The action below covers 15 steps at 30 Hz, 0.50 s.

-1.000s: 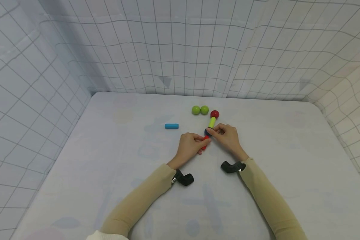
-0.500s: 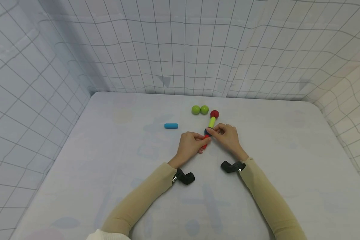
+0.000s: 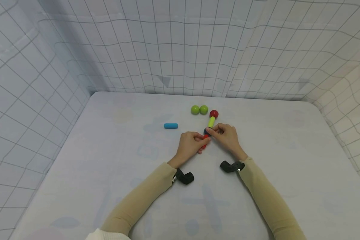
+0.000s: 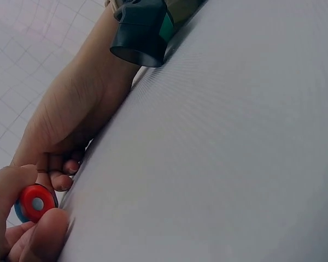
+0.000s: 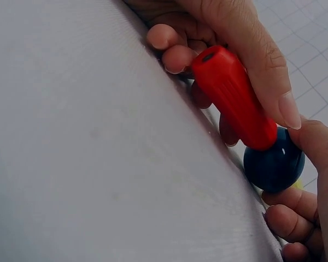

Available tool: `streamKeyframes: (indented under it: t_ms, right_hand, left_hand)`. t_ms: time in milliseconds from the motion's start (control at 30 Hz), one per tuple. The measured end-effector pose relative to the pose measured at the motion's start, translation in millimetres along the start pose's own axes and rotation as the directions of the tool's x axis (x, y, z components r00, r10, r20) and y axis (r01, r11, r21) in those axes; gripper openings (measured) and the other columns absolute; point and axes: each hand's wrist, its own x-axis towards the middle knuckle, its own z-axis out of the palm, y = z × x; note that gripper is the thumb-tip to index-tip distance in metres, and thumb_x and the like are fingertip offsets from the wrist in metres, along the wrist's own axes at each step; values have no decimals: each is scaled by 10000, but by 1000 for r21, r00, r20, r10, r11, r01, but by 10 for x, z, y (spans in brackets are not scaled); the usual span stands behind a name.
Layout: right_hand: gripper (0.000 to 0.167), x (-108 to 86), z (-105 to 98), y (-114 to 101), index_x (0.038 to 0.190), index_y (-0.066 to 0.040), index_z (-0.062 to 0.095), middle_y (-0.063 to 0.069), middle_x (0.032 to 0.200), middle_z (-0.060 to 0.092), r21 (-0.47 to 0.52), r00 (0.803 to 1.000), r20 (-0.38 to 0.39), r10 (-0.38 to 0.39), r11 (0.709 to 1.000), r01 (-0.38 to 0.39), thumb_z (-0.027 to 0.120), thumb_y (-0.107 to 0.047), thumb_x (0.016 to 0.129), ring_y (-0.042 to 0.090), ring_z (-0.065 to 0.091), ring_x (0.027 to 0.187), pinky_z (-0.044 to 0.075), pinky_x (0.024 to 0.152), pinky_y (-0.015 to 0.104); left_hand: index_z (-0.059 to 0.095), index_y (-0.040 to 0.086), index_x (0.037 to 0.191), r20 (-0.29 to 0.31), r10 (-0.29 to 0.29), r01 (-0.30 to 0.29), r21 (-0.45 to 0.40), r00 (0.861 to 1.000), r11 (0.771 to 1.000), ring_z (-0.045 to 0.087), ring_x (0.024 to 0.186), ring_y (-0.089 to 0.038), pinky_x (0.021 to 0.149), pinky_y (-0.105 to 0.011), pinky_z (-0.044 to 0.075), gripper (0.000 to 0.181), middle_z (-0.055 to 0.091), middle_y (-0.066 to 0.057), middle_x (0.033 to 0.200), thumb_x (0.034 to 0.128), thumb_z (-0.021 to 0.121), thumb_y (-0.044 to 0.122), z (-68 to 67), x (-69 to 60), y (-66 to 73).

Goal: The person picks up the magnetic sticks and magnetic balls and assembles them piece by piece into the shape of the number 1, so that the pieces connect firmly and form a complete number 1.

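Observation:
My left hand [image 3: 192, 146] pinches a red rod [image 5: 232, 95] between thumb and fingers; a small dark hole shows in its near end in the right wrist view. The rod's far end touches a dark blue ball [image 5: 274, 161], which my right hand [image 3: 228, 136] holds between thumb and fingers. Beyond the ball, a yellow-green rod [image 3: 211, 122] runs on to a red ball [image 3: 214, 114], all in one line. In the left wrist view the red rod shows end-on as a ring [image 4: 37, 203] with a pale centre.
Two green balls [image 3: 195, 109] sit side by side left of the red ball. A blue rod [image 3: 170, 126] lies to the left of the hands. The white-covered table [image 3: 122, 140] backs onto a gridded white curtain [image 3: 180, 50].

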Motion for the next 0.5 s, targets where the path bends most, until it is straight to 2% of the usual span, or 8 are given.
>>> streamKeyframes:
  t_ms: [267, 500]
  right_hand:
    - [267, -3, 5, -13, 789, -90, 689, -16, 639, 580, 7, 1000, -2, -6, 1000, 6, 716, -349, 849, 194, 463, 678, 278, 723, 364]
    - [279, -5, 1, -5, 771, -86, 678, -13, 639, 582, 2, 1000, -9, -6, 1000, 6, 717, -352, 846, 195, 473, 667, 286, 715, 357]
  left_hand:
    - [713, 14, 886, -4, 12, -11, 81, 1000, 997, 551, 381, -77, 390, -217, 415, 290, 596, 73, 527, 815, 764, 290, -17, -20, 28]
    - [710, 13, 886, 0, 27, -27, 82, 1000, 996, 539, 370, -77, 385, -220, 410, 279, 594, 77, 527, 828, 753, 283, -9, -25, 43]
